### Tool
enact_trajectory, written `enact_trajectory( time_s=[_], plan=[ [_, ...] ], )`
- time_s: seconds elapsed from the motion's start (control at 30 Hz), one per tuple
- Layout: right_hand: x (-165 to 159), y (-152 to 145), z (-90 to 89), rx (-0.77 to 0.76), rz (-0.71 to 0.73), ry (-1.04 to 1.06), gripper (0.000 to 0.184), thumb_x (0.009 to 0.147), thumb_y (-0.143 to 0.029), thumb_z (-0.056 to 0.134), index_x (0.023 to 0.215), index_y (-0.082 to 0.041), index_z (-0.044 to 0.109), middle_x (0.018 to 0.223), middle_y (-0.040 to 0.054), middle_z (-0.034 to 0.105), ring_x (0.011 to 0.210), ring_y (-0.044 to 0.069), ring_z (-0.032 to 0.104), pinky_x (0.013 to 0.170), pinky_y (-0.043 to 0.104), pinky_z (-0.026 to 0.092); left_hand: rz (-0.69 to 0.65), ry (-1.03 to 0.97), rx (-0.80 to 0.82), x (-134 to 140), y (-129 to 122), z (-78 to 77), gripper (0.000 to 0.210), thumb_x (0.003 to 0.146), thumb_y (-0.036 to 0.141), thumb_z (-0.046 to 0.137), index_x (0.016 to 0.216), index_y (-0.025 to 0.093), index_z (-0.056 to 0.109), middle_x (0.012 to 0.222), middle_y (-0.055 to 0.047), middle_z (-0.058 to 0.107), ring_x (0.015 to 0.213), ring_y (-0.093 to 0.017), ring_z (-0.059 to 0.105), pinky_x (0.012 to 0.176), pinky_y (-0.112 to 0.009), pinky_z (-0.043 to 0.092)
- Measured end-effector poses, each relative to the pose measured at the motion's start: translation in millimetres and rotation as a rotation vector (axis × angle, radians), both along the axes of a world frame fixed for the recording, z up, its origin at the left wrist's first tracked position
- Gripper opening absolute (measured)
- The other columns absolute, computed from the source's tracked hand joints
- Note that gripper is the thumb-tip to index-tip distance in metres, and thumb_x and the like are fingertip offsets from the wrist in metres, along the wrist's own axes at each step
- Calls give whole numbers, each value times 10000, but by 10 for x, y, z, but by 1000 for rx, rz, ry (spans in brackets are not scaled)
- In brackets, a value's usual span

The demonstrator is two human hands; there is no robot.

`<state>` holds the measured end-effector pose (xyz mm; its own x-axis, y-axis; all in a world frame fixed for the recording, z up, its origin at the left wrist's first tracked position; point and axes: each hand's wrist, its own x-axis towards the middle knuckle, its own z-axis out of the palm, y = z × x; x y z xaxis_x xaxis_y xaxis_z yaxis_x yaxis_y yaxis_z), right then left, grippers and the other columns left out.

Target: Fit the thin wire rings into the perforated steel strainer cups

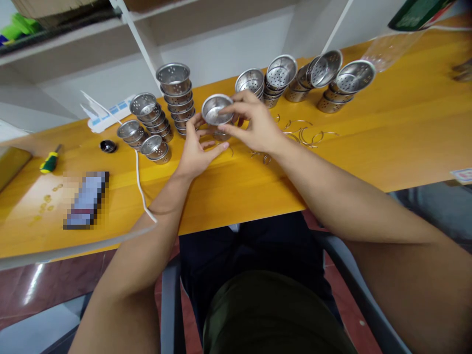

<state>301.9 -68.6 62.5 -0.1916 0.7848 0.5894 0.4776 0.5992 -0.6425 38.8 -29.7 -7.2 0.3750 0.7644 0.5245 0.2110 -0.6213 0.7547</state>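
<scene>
Steadying a metal cup (213, 108) toward the back edge of the desk (243, 191) seems my step, my right hand (254, 120) pinching its rim, my left hand (197, 152) half-open at its side, with level fingers probably needed next.

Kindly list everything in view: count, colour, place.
Middle cups: apparently two, silver, centre
Left cups: four stacks, silver, left
Right cups: several stacks, silver, back right
Wires: several, metallic, right
Phone: one, dark-edged, left
Screwdriver: one, green-yellow, left
Bowl: one, dark, left
Strip: one, white-blue, back left
Cable: one, white, left
Bottle: one, clear, back right
Shelf: one, white, back
Table: one, yellow, centre
Chair: one, grey, bottom
Shirt: one, green, bottom
Left hand: one, centre
Right hand: one, centre
</scene>
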Motion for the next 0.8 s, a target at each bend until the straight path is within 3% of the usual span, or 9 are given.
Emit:
enact_trajectory(
  time_s=[0.07,0.17,0.27,0.33,0.4,0.63,0.8],
  plan=[
    [90,125,-52,-11,-98,43,623,1031,-821,1050,1401,-338,914,1528,175,803,1362,442,812,1184,631,755,27,16,-32,-10,-12,-11,1088,1051,662,1071,1875,453,391,1955,-203,555,1567,-325,812,1168,-460,813],
    [183,280,-172,-34,-118,50,618,1018,-795,1077,1316,-283,902,1454,179,821,1230,414,855,1150,648,773,34,62,-39,-44,-54,21,884,1083,573,1043,1792,382,550,1968,-204,557,1589,-331,800,1186,-461,803],
    [190,360,-281,-50,-95,40,521,1044,-704,1083,1278,-274,904,1388,182,848,1177,404,863,1183,686,775,-13,203,-3,-70,-121,133,695,1070,485,1033,1672,323,725,2000,-200,570,1787,-417,697,1417,-620,701],
    [165,389,-321,-47,-107,38,444,1058,-625,1083,1267,-272,911,1378,189,862,1184,410,861,1215,702,768,-47,327,23,-67,-162,222,704,1050,443,1029,1689,299,769,2022,-210,577,1895,-462,596,1580,-713,532],
    [142,413,-340,-35,-128,37,378,1067,-557,1078,1245,-263,920,1368,199,869,1224,425,856,1249,711,754,-61,418,36,-49,-187,290,747,1047,406,1010,1743,281,769,1983,-207,634,1895,-472,595,1634,-734,443],
    [170,524,-419,-60,-155,53,365,1063,-511,1079,1263,-246,928,1405,204,877,1237,420,864,1274,687,744,6,417,50,-42,-150,284,650,998,249,978,1636,232,852,1533,-160,810,1490,-394,823,1452,-618,651],
    [142,577,-493,-78,-165,58,260,1073,-417,1027,1224,-236,917,1331,192,907,1100,372,858,1176,646,772,70,333,80,-68,-119,288,162,1049,253,957,1204,234,916,1268,-104,827,1236,-327,825,1288,-588,727]
  ],
)
